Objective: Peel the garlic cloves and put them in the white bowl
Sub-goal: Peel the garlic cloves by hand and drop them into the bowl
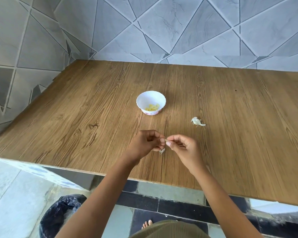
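Papery and pale, the garlic clove (165,140) is pinched between both hands just above the wood-grain table (93,117), near its front edge. The left hand (144,143) has its fingers curled round one end. The right hand (182,148) nips the other end between thumb and forefinger. So little of the clove shows that I cannot say how much skin is on it.

It should weigh next to nothing and feel firm, but once bare it will likely be slick, so a grip across the fat middle seems safer than one at the tapered tip. The skin looks thin and brittle and will probably come off in flakes (one scrap of peel (162,151) sits just below the left fingers). The hard root end is likely the best place to start a tear.

Farther back stands the white bowl (139,100), with yellow peeled cloves (152,107) at its bottom, well apart from the hands. To its right lies a remnant of the garlic bulb (197,121), perhaps with a clove or two in it.
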Demonstrator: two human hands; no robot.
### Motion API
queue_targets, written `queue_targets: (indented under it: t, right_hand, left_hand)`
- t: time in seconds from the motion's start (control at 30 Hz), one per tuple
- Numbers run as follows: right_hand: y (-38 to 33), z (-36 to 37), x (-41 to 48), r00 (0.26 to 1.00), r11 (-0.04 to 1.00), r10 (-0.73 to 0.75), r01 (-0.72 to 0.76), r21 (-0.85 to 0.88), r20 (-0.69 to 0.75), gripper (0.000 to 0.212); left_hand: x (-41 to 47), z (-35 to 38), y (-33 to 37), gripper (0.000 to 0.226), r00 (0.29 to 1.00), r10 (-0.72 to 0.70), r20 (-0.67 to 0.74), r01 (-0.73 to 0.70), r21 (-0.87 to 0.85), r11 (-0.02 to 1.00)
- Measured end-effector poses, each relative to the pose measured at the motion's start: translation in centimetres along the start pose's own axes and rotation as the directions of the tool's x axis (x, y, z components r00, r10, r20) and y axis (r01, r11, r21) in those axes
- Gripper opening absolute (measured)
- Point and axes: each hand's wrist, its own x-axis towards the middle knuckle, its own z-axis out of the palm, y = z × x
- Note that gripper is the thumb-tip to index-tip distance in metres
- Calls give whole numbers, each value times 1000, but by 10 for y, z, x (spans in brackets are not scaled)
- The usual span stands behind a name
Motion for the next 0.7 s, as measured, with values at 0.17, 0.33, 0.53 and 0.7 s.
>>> queue_targets:
  t: [0.17,0.33,0.53,0.7]
  right_hand:
    - [-7,-1,-2,987,969,152,-157,192,42,12]
    - [-7,0,0,949,907,314,-303,293,10,14]
    - [18,4,-4,997,894,-81,73,-443,2,23]
    - [32,12,-5,982,720,-187,136,-681,-2,42]
  left_hand:
    - [-2,-1,0,6,1000,21,15,-21,-14,1000]
    - [-2,-3,3,5,999,25,-38,-26,-15,1000]
    - [0,-14,2,10,991,1,-133,-2,-3,1000]
    - [1,-19,-5,11,981,-18,-192,42,121,992]
